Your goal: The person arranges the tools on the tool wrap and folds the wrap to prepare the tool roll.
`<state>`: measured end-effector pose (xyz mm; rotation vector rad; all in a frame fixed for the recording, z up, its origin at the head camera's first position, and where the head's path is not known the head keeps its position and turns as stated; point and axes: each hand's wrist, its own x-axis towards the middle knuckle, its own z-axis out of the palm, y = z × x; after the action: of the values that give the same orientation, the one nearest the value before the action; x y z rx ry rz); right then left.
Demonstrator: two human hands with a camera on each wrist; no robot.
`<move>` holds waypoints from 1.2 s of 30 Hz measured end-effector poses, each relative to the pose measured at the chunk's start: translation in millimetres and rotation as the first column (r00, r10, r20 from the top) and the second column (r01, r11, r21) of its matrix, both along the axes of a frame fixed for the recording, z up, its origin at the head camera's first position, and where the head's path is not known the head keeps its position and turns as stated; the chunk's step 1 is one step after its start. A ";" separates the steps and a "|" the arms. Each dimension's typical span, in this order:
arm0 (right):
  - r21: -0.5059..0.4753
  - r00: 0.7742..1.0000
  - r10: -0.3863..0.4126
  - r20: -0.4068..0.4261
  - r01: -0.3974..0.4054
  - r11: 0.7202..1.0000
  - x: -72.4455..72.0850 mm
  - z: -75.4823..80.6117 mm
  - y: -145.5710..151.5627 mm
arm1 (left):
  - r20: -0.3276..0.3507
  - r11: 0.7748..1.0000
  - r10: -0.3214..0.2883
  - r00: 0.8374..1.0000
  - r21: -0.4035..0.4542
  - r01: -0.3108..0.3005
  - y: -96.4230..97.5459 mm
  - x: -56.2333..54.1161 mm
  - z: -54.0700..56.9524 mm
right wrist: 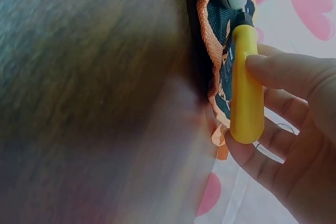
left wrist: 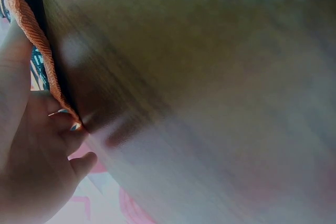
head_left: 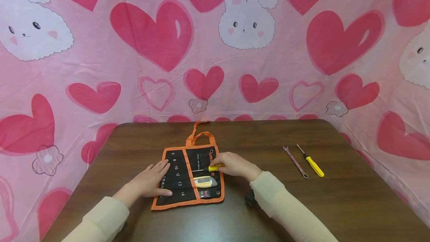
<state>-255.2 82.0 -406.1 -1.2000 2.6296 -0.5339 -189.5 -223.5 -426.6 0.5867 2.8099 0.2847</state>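
Note:
A black tool pouch with orange trim lies unfolded on the table, printed with size numbers. My left hand rests on its left panel, fingers extended and thumb spread. With my right hand I grip the yellow handle of a screwdriver, thumb on one side and fingers on the other. The screwdriver's thin shaft points left across the pouch, its tip right at the orange middle band. Just below it, a yellow and grey utility knife sits tucked at that band. A small flat packet is beneath the knife.
To the right on the brown wooden table lie a combination wrench and a second yellow-handled screwdriver, side by side. Orange straps extend from the pouch's far edge. A pink cloth with hearts and rabbits hangs behind the table.

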 end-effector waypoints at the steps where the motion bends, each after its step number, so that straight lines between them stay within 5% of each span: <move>1: -0.002 1.000 0.004 -0.001 -0.004 1.000 -0.1 -0.1 -0.6 | -0.002 1.000 0.001 1.000 -0.003 -0.001 0.0 -0.2 -0.2; 24: 0.021 0.997 0.059 -0.049 -0.058 0.998 -1.1 -5.5 -24.0 | 0.000 1.000 0.006 1.000 -0.017 -0.006 -0.7 -0.8 -1.7; 36: 0.023 0.997 0.058 0.050 -0.060 0.998 2.1 -5.6 -36.2 | -0.002 1.000 0.008 1.000 -0.026 -0.008 0.1 -1.7 -2.8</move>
<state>-253.2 45.8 -411.7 -1.2371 2.5441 -0.5125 -191.2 -223.4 -429.3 0.5705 2.8135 0.2490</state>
